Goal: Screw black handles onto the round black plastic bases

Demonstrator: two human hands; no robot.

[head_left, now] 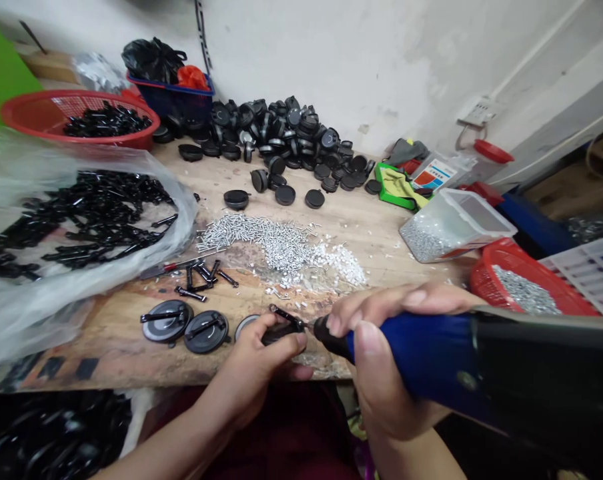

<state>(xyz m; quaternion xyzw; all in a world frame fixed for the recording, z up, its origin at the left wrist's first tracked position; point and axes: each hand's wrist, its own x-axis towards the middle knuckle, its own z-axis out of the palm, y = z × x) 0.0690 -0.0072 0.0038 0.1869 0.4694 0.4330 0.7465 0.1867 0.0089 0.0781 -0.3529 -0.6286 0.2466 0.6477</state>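
In front of the heap of silver screws (276,243), at the near edge of the wooden desk (106,353), the left hand (254,363) holds a small black plastic part (284,327) closed in its fingers. The right hand (381,393) is wrapped around a blue electric screwdriver (411,347), and its black tip is just beside that part. Flat round black discs (189,327) lie in front of the heap, to the left. Left of the heap, a clear plastic bag (176,227) holds many black parts. To the right stand a clear plastic box (451,227) and a red basket (486,280), both with small silver screws inside. Behind the heap are many round black caps (291,133), and further left a red round basket (31,110) holds black parts.
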